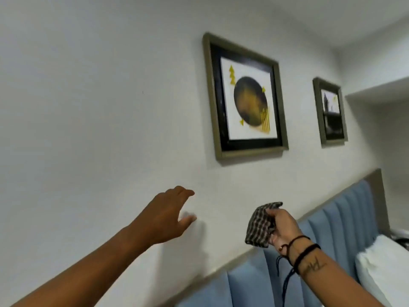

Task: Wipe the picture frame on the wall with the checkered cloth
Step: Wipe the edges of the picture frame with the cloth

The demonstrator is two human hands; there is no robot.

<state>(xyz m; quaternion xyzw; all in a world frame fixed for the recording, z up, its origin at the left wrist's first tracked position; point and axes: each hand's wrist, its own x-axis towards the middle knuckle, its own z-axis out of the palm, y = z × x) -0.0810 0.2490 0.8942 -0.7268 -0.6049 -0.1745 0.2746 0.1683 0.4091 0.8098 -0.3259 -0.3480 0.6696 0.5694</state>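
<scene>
While right hand point(281, 227) grips the bunched checkered cloth point(261, 224), left hand point(168, 216) is spread wide, empty, near the wall point(99, 107); picture frame point(244, 96) hangs well above both hands.

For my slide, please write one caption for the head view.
Right hand holds checkered cloth below the picture frame; open left hand reaches toward wall.

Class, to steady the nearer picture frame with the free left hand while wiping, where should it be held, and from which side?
Grip the nearer picture frame by its lower-left corner, coming from below: the left hand is already beneath it, and the raised border offers an edge to pinch.
</scene>
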